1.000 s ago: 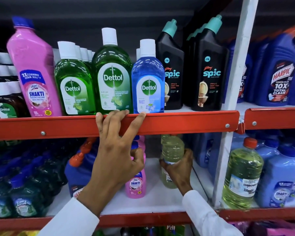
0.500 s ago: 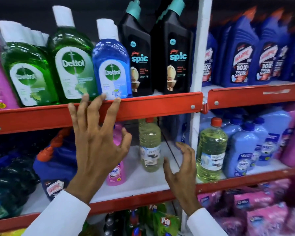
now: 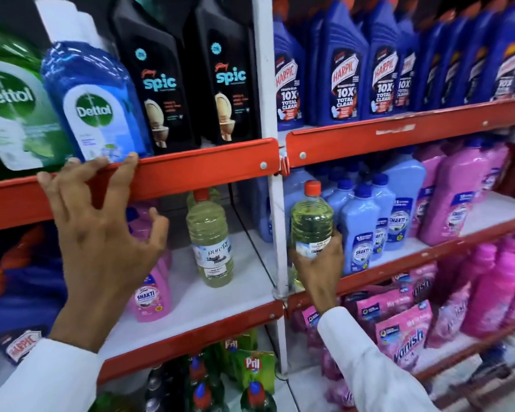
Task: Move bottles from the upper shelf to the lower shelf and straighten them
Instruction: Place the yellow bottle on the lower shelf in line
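- Already one yellow-green bottle stands upright on the lower shelf, at 9 o'clock of the white upright; Dettol bottles remain on the upper shelf, so much is probably left.
- Right hand is wrapped around a second yellow-green bottle, at 3 o'clock of the upright.
- Left hand is spread wide, fingertips on the upper rail.
- Half a second ago the right hand was empty and that bottle stood untouched.

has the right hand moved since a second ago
Yes. The right hand has crossed rightward past the white upright post, leaving the yellow bottle in the left bay and gripping another yellow bottle.
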